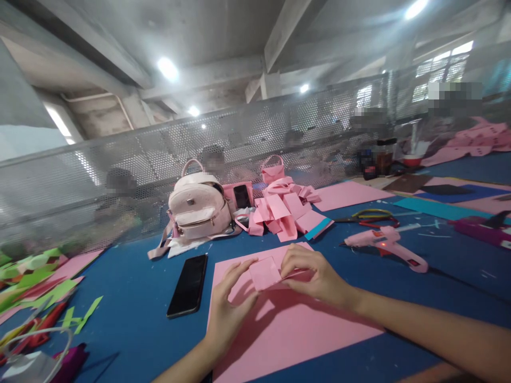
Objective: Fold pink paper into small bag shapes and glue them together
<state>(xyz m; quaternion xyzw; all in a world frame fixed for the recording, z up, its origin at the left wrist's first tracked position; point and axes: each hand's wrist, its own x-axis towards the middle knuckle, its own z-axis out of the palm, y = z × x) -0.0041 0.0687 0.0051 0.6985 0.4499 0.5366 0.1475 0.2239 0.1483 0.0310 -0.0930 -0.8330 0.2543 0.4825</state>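
Note:
A small folded pink foam piece (264,273) is held between both hands just above a large pink foam sheet (287,324) that lies on the blue table. My left hand (228,306) pinches its left edge with thumb and fingers. My right hand (315,274) is curled over its right edge and presses it down. Both forearms come in from the lower edge of the view.
A black phone (188,285) lies left of the sheet. A pink glue gun (386,244) and scissors (369,216) lie to the right. Behind stand a pale backpack (198,208) and a heap of pink foam pieces (285,210). Green scraps (35,282) sit far left; a mesh screen (239,143) runs behind.

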